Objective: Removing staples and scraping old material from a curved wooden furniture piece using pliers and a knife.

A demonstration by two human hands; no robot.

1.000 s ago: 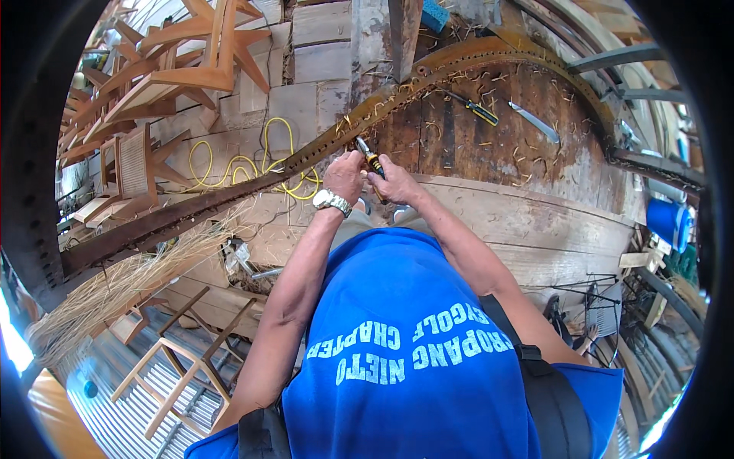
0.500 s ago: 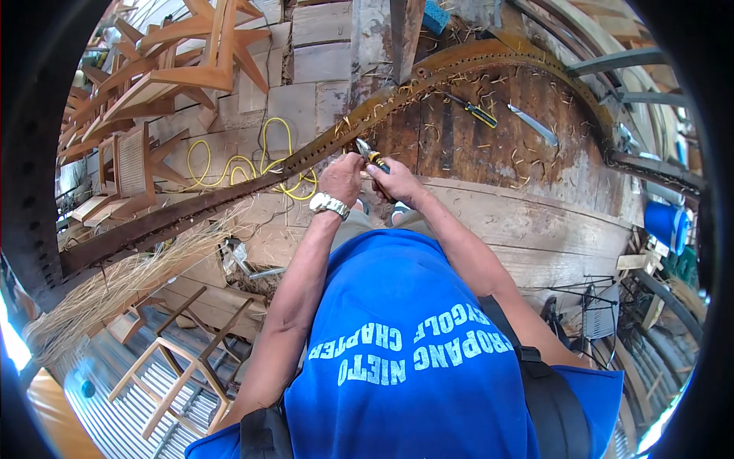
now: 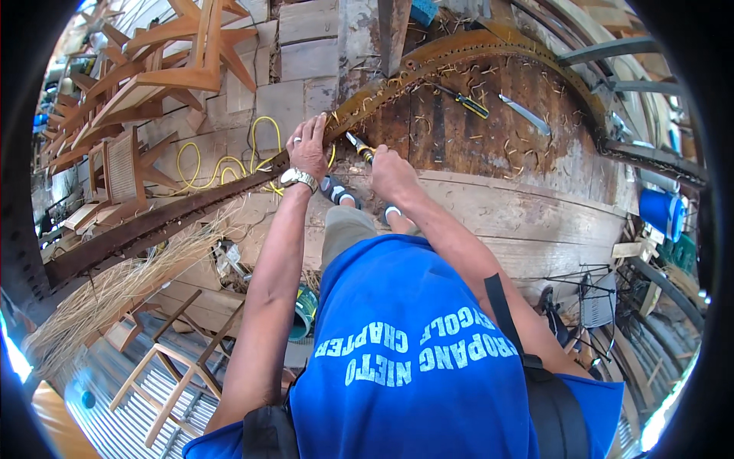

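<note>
A long curved brown rail [image 3: 361, 107] with a row of small holes crosses in front of me. My left hand [image 3: 307, 149] lies over it with the fingers stretched out, a ring and a wristwatch [image 3: 297, 177] showing. To its right, my right hand [image 3: 394, 174] is closed round the handles of a pair of pliers [image 3: 360, 146]. The handles are yellow and black, and the metal jaws point up and left toward the rail, a little apart from it. Thin light strips and scraps cling along the rail. The inner side of my right fingers is hidden.
A yellow-handled screwdriver [image 3: 472, 105] and a long pale blade [image 3: 524, 114] lie on the scrap-strewn boards beyond. Wooden chair frames [image 3: 180, 73] stack at far left, near a yellow cord [image 3: 183, 164]. Long straw-like strands [image 3: 115, 294] lie below the rail. A blue container [image 3: 660, 214] stands right.
My hands have come apart. The left has moved left and opened out onto the rail. The right still holds the pliers, now slightly lower, with their jaws off the rail.
</note>
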